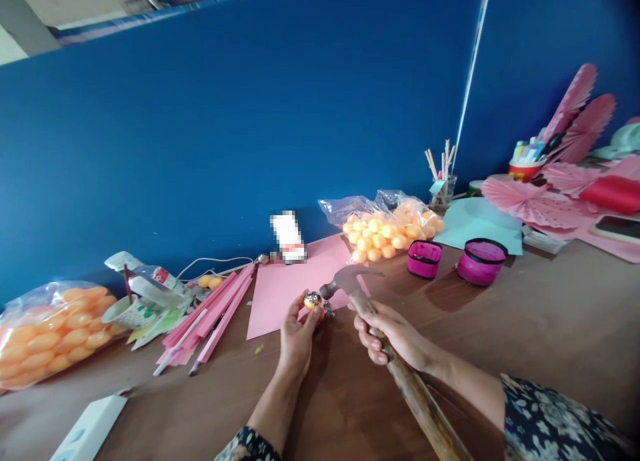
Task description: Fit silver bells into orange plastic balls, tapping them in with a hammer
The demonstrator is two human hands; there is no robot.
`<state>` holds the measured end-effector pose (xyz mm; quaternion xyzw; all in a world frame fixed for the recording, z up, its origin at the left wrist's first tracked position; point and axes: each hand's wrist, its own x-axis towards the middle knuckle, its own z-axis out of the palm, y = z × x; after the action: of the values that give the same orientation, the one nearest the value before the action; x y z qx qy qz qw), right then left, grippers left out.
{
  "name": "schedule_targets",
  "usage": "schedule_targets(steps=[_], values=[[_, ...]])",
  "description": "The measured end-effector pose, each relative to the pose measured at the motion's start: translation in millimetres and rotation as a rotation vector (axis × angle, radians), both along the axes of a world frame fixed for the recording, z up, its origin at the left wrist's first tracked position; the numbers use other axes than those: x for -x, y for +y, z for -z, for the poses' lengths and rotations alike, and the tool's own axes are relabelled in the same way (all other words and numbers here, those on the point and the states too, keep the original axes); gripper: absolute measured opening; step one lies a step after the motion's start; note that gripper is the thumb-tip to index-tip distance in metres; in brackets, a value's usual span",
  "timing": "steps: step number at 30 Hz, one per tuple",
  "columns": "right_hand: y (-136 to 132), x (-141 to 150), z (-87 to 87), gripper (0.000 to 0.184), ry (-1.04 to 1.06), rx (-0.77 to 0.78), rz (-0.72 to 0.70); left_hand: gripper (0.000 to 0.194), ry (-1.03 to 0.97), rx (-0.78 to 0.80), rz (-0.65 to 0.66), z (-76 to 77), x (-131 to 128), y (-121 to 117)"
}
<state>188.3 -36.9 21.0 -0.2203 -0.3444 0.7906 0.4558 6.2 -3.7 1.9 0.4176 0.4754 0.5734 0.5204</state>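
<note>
Between the fingertips of my left hand (299, 331) is a small shiny metal ball (313, 300), gold and silver in its reflections. Dark metal bits (328, 308) show just right of it; I cannot make out their kind. My right hand (393, 333) is wrapped round the wooden handle of a claw hammer (415, 388). The hammer's head lies close beside the ball, its striking face toward it; whether they touch I cannot tell. Behind both hands a sheet of pink paper (280, 294) lies on the brown table (340, 408).
Bags of orange balls stand at left (60, 334) and back (380, 234). Pink paper strips (215, 314) lie left of the sheet. Two magenta cases (424, 260) sit to the right, near pink paper fans (530, 201). A white power strip (90, 428) is front left. A blue partition (225, 128) rises behind.
</note>
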Motion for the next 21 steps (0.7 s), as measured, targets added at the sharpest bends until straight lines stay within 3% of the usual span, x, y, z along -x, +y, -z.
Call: schedule_targets(steps=[10, 21], values=[[1.3, -1.9, -0.8, 0.013, -0.005, -0.004, -0.001, 0.037, -0.114, -0.008, 0.003, -0.6, -2.1, 0.6], [-0.7, -1.4, -3.1, 0.015, -0.019, 0.004, 0.001, 0.046, -0.147, -0.012, 0.015, -1.1, -2.4, 0.4]])
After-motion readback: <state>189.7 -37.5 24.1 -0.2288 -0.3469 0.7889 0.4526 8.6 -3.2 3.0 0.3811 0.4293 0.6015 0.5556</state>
